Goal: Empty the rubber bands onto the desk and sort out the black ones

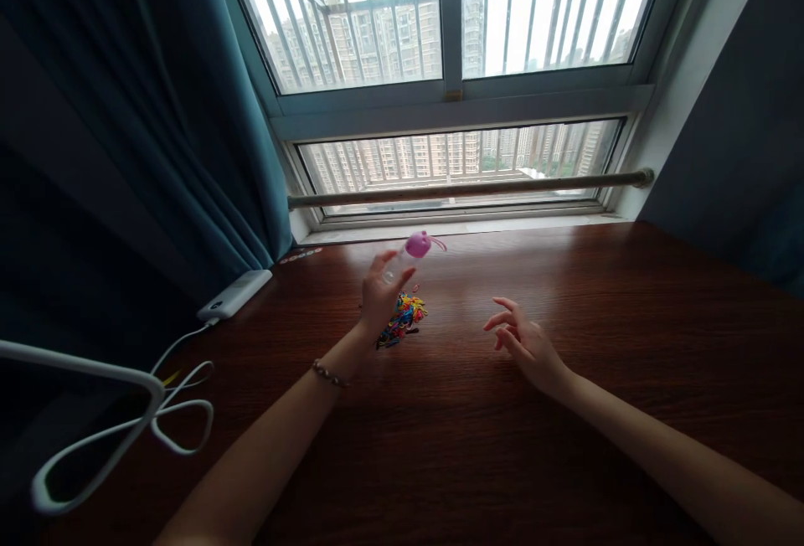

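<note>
My left hand (381,296) is raised over the wooden table (565,412), its fingers around a small clear bottle with a pink cap (417,244). The bottle is tilted toward the window. Just beneath that hand lies a heap of small colourful elastic bands (404,317) on the table. A beaded bracelet (329,374) circles my left wrist. My right hand (526,342) hovers low over the table to the right of the heap, fingers apart and loosely curled, holding nothing.
A white power bank (234,295) with a white cable (179,345) lies at the table's left edge beside a dark teal curtain (157,127). A white looped frame (113,429) hangs at the lower left. A barred window (452,69) and a rail (468,188) run behind the table.
</note>
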`<state>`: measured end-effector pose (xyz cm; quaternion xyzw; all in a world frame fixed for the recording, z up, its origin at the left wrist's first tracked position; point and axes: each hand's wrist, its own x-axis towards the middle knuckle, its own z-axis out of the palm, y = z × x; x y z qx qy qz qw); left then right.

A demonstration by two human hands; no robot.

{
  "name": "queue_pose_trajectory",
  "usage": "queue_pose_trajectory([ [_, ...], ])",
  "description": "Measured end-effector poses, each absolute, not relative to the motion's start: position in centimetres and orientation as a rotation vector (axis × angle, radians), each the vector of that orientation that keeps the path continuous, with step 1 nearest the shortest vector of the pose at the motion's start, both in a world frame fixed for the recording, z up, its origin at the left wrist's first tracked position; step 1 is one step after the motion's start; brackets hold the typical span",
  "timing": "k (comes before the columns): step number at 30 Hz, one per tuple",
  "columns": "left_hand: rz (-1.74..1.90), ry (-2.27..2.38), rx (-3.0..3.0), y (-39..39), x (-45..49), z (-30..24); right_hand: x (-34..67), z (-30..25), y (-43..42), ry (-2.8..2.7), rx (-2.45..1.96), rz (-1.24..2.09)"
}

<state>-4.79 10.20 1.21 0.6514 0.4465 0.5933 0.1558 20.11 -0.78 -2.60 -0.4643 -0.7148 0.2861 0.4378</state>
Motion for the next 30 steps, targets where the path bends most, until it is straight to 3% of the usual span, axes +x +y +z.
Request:
queue_pose_trajectory([
  [8, 1.297, 1.247, 1.612, 18.9, -6.6, 1.1, 20.0, -3.3, -0.5, -1.841, -1.186, 0.775],
  [30, 1.059, 1.725, 1.73, 21.6, -6.3, -1.8, 20.1, -3.7, -0.3, -1.963, -1.201, 0.677],
])
